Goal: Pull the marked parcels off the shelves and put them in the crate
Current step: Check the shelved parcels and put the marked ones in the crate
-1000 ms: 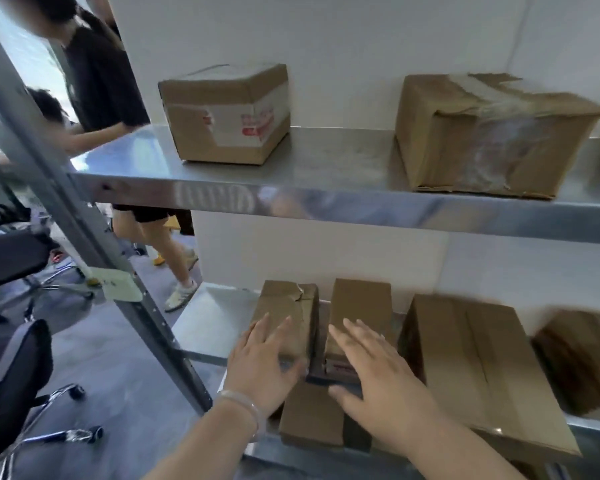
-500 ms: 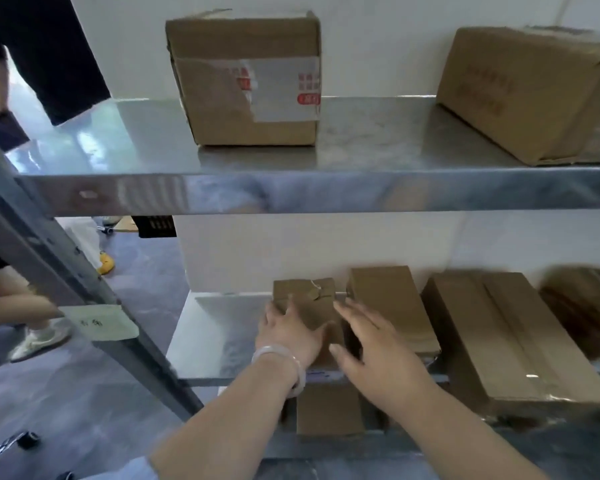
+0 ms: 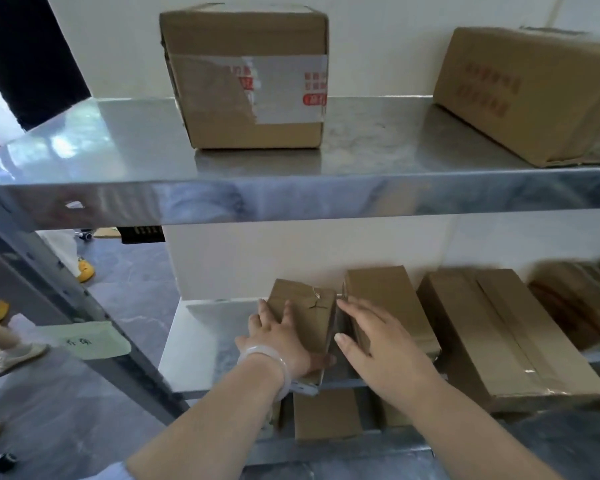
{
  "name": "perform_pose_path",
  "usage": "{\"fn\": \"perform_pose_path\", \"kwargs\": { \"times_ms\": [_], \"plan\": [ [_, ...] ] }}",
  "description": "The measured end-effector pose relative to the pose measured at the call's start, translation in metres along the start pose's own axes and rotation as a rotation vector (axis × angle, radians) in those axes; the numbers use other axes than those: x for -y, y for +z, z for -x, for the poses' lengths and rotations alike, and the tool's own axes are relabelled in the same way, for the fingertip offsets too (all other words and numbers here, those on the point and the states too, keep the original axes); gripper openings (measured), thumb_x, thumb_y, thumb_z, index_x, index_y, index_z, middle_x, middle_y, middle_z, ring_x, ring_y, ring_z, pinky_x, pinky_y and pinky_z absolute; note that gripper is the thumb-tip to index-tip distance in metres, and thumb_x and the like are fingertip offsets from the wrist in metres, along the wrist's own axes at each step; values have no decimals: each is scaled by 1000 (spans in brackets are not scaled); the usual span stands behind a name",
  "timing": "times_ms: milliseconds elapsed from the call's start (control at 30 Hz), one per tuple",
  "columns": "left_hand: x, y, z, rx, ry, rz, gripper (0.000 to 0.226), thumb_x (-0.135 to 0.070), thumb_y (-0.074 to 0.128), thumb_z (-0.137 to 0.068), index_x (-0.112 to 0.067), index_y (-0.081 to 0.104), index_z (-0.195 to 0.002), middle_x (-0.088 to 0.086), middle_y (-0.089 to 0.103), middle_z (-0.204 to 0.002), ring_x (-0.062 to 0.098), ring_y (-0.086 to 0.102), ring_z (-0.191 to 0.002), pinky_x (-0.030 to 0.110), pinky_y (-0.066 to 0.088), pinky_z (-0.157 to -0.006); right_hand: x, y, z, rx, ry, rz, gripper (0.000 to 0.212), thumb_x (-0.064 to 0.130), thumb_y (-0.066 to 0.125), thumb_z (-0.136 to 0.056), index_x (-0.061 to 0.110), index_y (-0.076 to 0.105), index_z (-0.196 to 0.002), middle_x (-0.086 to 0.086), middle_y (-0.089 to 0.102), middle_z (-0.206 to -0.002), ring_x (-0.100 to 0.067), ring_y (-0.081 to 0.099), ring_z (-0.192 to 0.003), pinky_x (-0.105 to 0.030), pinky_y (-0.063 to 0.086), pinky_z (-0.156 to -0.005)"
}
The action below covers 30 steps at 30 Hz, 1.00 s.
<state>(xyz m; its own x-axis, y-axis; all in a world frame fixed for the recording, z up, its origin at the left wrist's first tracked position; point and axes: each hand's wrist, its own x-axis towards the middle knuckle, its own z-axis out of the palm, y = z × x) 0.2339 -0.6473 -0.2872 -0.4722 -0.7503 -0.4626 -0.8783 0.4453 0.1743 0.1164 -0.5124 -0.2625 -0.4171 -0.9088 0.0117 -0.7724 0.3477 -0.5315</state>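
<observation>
On the middle shelf (image 3: 201,337) lies a small brown parcel (image 3: 312,317) with a torn top flap. My left hand (image 3: 281,337), with a pale bangle on the wrist, grips it: fingers lie along its left top and the thumb wraps its near end, which juts past the shelf edge. My right hand (image 3: 378,344) rests flat on the narrow parcel (image 3: 395,299) beside it, fingers straight, thumb at the gap between the two. No crate is in view.
A long taped box (image 3: 499,337) and a blurred one (image 3: 575,299) lie to the right. The upper shelf (image 3: 118,157) carries a taped box (image 3: 246,77) and a large box (image 3: 534,91). More boxes (image 3: 326,414) sit below. The slanted upright (image 3: 49,285) bears a green label (image 3: 87,341); people's feet (image 3: 11,355) are at left.
The view has drawn closer to the shelves. My left hand has closed round the small torn parcel and its near end now overhangs the shelf edge. My right hand stays on the neighbouring parcel.
</observation>
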Motion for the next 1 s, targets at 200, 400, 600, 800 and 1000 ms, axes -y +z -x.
{"fn": "perform_pose_path", "kwargs": {
  "times_ms": [200, 400, 600, 800, 1000],
  "plan": [
    [11, 2, 6, -91, 44, 118, 109, -80, 55, -62, -45, 3, -152, 7, -3, -163, 33, 7, -148, 50, 31, -112, 1, 4, -4, 25, 0, 18, 53, 52, 44, -96, 45, 31, -146, 24, 24, -155, 1, 18, -141, -19, 15, -110],
    [43, -17, 17, -184, 167, 728, 85, -69, 62, -50, -53, 38, -130, 2, 40, -142, 25, 43, -128, 45, 41, -107, 1, 5, -11, -31, 28, -99, 56, 57, 46, -91, 52, 27, -144, 27, 31, -148, 10, 23, -130, -20, 24, -105],
    [45, -23, 32, -101, 318, 1332, 62, -35, 78, -74, -43, 48, -127, 0, 70, -113, 16, 72, -93, 27, 58, -74, 18, 9, -15, -11, 192, -541, 64, 52, 57, -90, 43, 30, -147, 18, 44, -145, 1, 41, -126, -24, 38, -101],
    [50, -20, 38, -198, 262, 1202, 41, -30, 60, -94, -25, 57, -134, -4, 63, -127, 2, 62, -109, 23, 53, -90, 35, 0, -8, -73, 211, -897, 29, 31, 57, -96, 58, 62, -106, 33, 63, -115, 6, 56, -113, -22, 45, -98],
    [51, -13, 47, -285, 259, 1062, 87, -57, 71, -76, -40, 25, -149, -22, 61, -109, -3, 64, -95, 23, 57, -77, 51, 9, 7, -28, 141, -843, 30, 32, 53, -98, 48, 61, -121, 36, 54, -121, 20, 47, -114, -1, 39, -85]
  ]
}}
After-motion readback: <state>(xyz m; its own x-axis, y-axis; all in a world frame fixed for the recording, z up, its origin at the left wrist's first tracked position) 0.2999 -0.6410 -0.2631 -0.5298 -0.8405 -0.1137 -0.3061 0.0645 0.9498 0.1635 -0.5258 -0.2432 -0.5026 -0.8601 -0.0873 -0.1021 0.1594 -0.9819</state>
